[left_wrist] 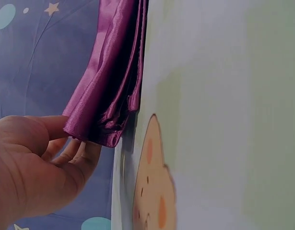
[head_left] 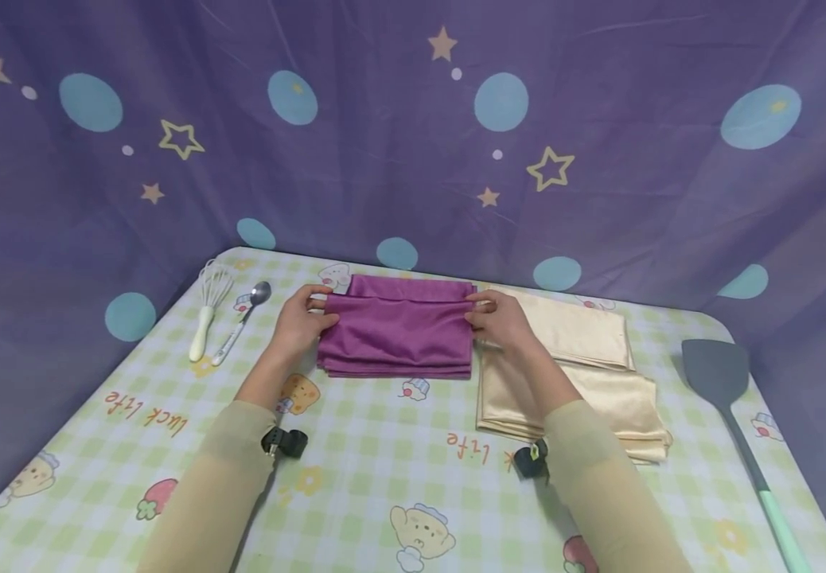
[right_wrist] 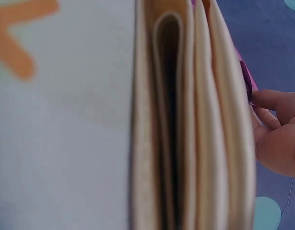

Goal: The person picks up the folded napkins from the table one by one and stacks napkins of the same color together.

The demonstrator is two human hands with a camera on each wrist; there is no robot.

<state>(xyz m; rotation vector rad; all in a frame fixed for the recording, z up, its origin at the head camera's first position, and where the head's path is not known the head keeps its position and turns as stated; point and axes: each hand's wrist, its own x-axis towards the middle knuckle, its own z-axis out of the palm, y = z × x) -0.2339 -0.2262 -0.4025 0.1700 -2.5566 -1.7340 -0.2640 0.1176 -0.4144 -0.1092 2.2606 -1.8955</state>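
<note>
A folded purple satin cloth [head_left: 399,334] lies at the back middle of the table, its upper layer folded short of the far edge. At its left side my left hand [head_left: 301,318] pinches the top layer between thumb and fingers. The left wrist view shows this hand [left_wrist: 51,158] at the corner of the layered purple cloth [left_wrist: 89,100]. On the opposite side, my right hand [head_left: 500,318] pinches the right edge. In the right wrist view, that hand [right_wrist: 281,124] is partly hidden behind the thick folds of a cream satin cloth [right_wrist: 209,120].
Two folded cream cloths, a far one [head_left: 585,326] and a near one [head_left: 613,398], lie under and beside my right forearm. A whisk [head_left: 203,326] and a spoon [head_left: 241,326] lie at the left. Along the right edge rests a grey spatula [head_left: 717,370]. A purple curtain [head_left: 399,175] hangs behind.
</note>
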